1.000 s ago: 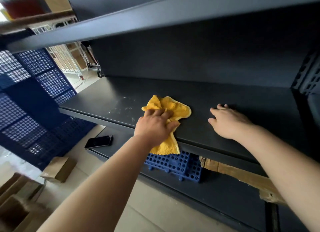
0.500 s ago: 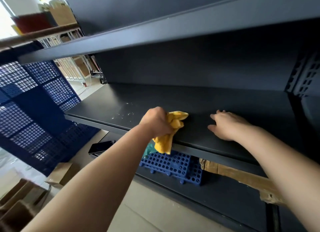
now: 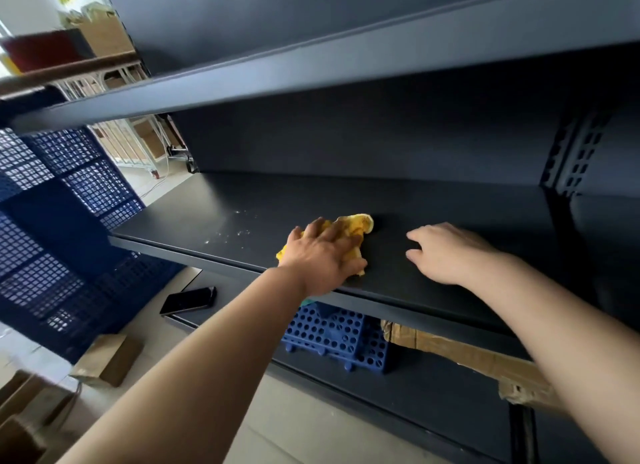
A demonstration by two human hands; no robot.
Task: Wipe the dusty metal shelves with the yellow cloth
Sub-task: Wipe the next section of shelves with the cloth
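Head view: left hand (image 3: 322,255) grip flat, pressing crumpled yellow cloth (image 3: 356,225) onto dark metal shelf (image 3: 277,200); right hand (image 3: 446,255) loose, empty, likely bracing.

A person's two bare arms reach onto a dark metal shelf (image 3: 277,204). The left hand (image 3: 322,255) lies flat on a crumpled yellow cloth (image 3: 356,226), pressing it to the shelf near the front edge. The right hand (image 3: 446,252) rests on the shelf just beside it, fingers loosely bent. Pale dust specks (image 3: 235,233) dot the surface left of the cloth. On the lower shelf (image 3: 433,394) lie a black phone (image 3: 188,300), a blue perforated plastic piece (image 3: 332,335) and flattened cardboard (image 3: 467,356).
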